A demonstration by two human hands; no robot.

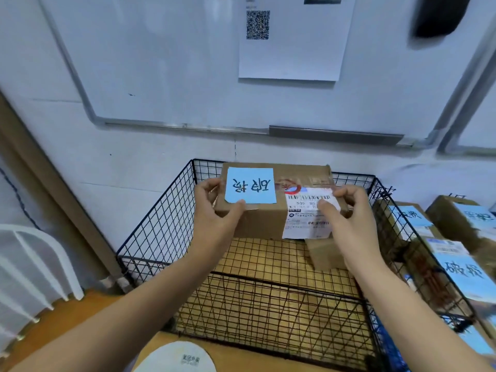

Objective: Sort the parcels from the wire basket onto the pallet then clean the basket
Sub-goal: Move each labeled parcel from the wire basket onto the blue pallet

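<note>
Currently holding cardboard parcel [261, 221] at far end of wire basket [161, 224]. Gripping left end with left hand [217, 210], thumb on blue note [251, 185]; pinching right end with right hand [349, 213], fingers curled over shipping label [303, 226]. Directly beneath, on basket floor: smaller box [326, 255], contact unclear. Outside, just right: more blue-tagged parcels [451, 226].

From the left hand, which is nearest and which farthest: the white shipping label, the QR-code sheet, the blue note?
1. blue note: touched by the left hand, atop the box.
2. white shipping label: the box's right end.
3. QR-code sheet: up on the wall.
</note>
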